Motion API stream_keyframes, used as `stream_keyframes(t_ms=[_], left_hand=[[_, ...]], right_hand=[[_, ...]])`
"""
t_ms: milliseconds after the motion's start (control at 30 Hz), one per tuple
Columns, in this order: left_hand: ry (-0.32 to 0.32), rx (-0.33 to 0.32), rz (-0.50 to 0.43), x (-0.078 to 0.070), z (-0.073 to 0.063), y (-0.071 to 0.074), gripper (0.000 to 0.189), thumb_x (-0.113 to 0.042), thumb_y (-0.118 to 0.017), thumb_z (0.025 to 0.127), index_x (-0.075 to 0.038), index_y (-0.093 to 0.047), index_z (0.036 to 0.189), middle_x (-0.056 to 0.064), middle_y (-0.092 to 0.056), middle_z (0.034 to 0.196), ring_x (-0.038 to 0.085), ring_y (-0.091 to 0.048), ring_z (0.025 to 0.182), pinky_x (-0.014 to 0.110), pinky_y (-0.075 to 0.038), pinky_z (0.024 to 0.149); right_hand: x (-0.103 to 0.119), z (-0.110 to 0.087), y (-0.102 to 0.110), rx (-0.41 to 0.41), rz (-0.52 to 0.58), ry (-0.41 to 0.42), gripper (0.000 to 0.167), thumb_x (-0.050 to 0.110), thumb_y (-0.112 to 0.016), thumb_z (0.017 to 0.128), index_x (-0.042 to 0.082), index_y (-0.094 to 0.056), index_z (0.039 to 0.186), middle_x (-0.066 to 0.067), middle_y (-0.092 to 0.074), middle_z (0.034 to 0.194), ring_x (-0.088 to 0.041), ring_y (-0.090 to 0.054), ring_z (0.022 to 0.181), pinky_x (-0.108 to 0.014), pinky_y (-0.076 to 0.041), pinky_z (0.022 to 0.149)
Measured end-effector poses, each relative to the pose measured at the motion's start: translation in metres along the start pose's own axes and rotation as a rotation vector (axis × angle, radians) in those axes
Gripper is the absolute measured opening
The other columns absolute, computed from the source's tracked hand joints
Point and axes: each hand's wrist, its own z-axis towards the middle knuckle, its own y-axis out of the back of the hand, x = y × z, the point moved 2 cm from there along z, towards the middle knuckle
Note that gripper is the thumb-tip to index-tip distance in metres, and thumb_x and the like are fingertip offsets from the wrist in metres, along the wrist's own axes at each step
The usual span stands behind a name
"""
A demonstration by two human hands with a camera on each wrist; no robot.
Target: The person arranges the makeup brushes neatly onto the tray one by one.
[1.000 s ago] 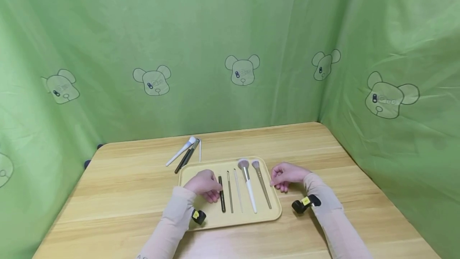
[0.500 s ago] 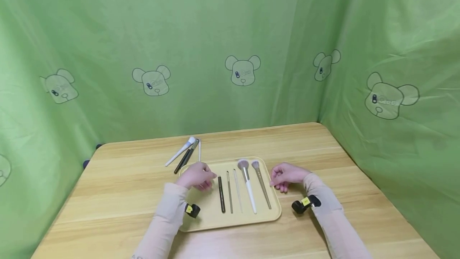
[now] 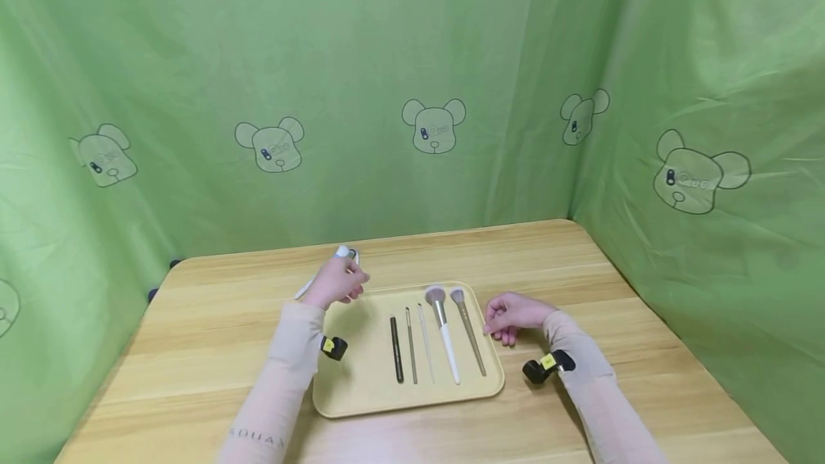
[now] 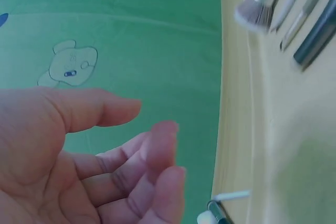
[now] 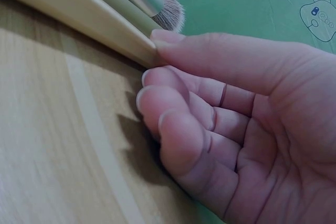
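My left hand (image 3: 336, 281) is over the pile of makeup brushes at the tray's back left corner; its thumb and fingers stand apart with nothing between them. Partly hidden by it, a white brush with a blue-tinted head (image 3: 341, 252) and a dark brush (image 4: 218, 211) lie on the table. My right hand (image 3: 518, 312) pinches the right rim of the yellow tray (image 3: 361, 378), thumb (image 5: 178, 48) on top. On the tray lie a black pen-shaped stick (image 3: 396, 349), two thin brushes (image 3: 412, 346), a large white-handled brush (image 3: 447, 335) and a taupe brush (image 3: 469, 331), side by side.
The tray rests on a wooden table (image 3: 213, 349). Green curtains (image 3: 348, 185) with bear-head prints hang behind the table and along its right side. A small black camera sits on each wrist, the left one (image 3: 334, 347) above the tray.
My left hand has moved away from the black pen-shaped stick, back and leftward to the brush pile beyond the tray. The stick stays on the tray, and my right hand keeps its place.
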Motion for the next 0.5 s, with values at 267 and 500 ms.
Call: stream_keyframes(t_ms=[267, 500], left_hand=[[0.026, -0.021, 0.014, 0.002, 0.019, 0.010, 0.017, -0.019, -0.062, 0.093, -0.004, -0.057, 0.097, 0.005, -0.061, 0.077, 0.016, -0.059, 0.066, 0.026, -0.055, 0.059], [0.029, -0.026, 0.027, 0.006, 0.040, 0.013, 0.017, -0.018, -0.060, 0.094, -0.009, -0.051, 0.083, 0.004, -0.057, 0.069, 0.014, -0.053, 0.059, 0.035, -0.057, 0.062]], right_hand=[[0.001, 0.000, -0.001, 0.003, -0.001, 0.004, 0.017, 0.012, -0.069, 0.086, -0.001, -0.058, 0.086, -0.001, -0.062, 0.065, -0.007, -0.057, 0.050, -0.018, -0.052, 0.048], [0.000, 0.001, 0.000, -0.003, 0.009, -0.004, 0.017, 0.010, -0.069, 0.086, -0.002, -0.057, 0.087, -0.001, -0.062, 0.065, -0.007, -0.056, 0.050, -0.018, -0.052, 0.048]])
